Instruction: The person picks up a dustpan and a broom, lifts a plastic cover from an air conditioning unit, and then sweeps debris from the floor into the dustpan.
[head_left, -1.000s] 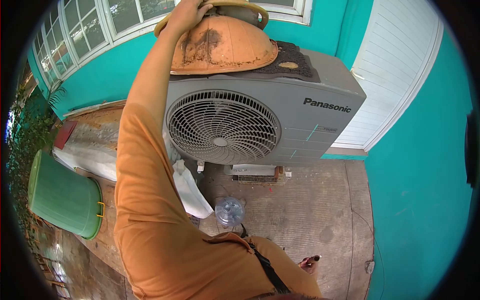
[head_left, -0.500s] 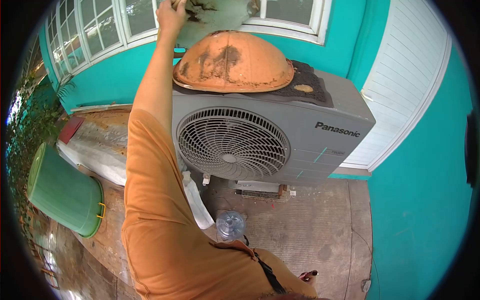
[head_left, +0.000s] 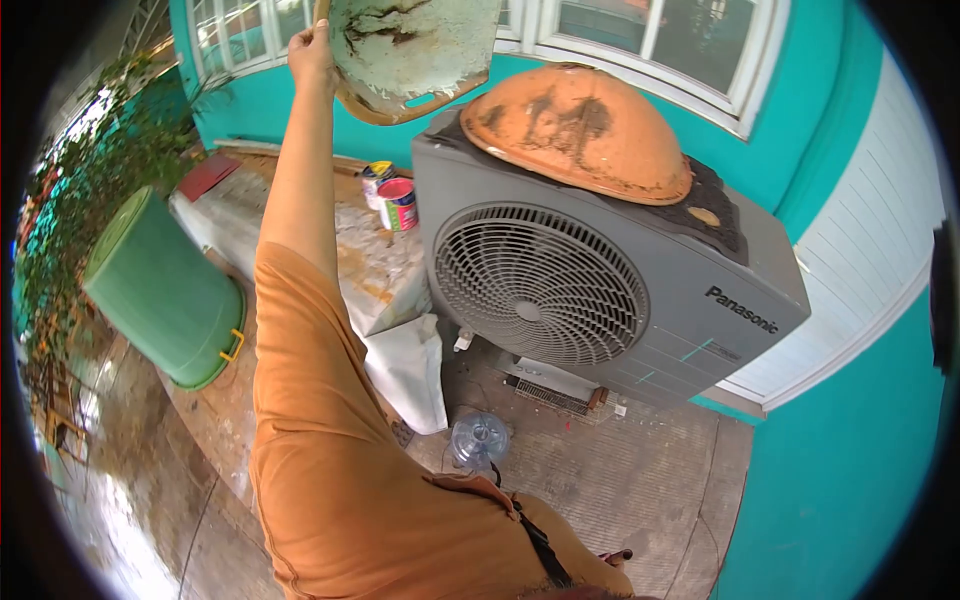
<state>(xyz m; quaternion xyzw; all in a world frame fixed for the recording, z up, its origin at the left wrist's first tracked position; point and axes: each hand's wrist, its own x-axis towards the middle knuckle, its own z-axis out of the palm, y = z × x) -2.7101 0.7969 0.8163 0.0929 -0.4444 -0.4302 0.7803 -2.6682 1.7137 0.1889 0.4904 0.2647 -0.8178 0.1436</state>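
Note:
My left hand (head_left: 312, 58) is raised at the top, its fingers closed on the left edge of a worn plastic tray (head_left: 440, 62). The tray has a pale green, dirt-stained inside, a tan rim and a handle slot at its lower edge. It is held in the air, partly cut off by the top of the view. To its right, an orange basin (head_left: 590, 130), stained with dirt, lies upside down on a grey air-conditioner outdoor unit (head_left: 690, 325). My right hand does not show clearly; a small dark shape at the lower right edge of my shirt cannot be made out.
Two paint cans (head_left: 397, 205) stand on a covered ledge left of the unit. A green lidded bin (head_left: 165, 290) is farther left, near plants (head_left: 75, 210). A clear water jug (head_left: 480, 440) and a white sheet (head_left: 410, 370) are on the floor below.
My view has turned left, so the unit and basin appear farther right. The tray, still in my left hand, now shows more of its inside and lower rim. The paint cans have come into sight.

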